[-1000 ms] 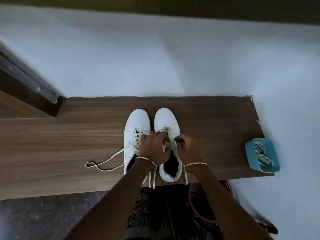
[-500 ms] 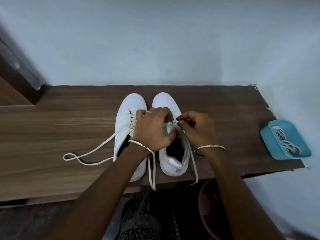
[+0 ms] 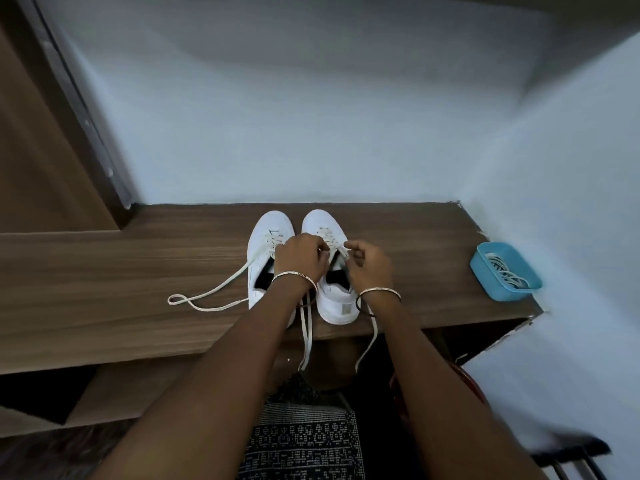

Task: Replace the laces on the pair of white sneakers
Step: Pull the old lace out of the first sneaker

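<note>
At the upper left of the frame stands a brown wooden panel (image 3: pixel 34 150), and below it the wooden counter (image 3: pixel 104 271) runs across the middle of the frame. A loose lace (image 3: pixel 207 296) trails from the left-side sneaker (image 3: pixel 272 225) over the counter towards the left and doubles back in a long, thin loop. The two white sneakers stand side by side at the centre of the frame, toes towards the pale wall (image 3: pixel 311 116) and heels towards me.

My left hand (image 3: pixel 299 259) reaches across the left-side sneaker, fingers curled tight at the lacing of the right-side sneaker (image 3: pixel 320 221). It seems to pinch the lace there, though my knuckles hide the grip itself. A thin bangle (image 3: pixel 294 274) sits on that wrist. Below it, one hanging lace end (image 3: pixel 306 334) drops over the near edge of the counter.

My right hand (image 3: pixel 372 268) is just right of the lacing, thumb and forefinger pinched on a strand of the same sneaker's lace and the other fingers curled in. This wrist has a second bangle (image 3: pixel 379 291), and a second lace end (image 3: pixel 367 344) hangs past the counter edge beneath it.

Far right, near the counter's end and well apart from the sneakers, a blue tray (image 3: pixel 516 295) holds a bundle of spare laces (image 3: pixel 505 271). At the bottom centre a dark patterned cloth (image 3: pixel 301 441) shows between my forearms.
</note>
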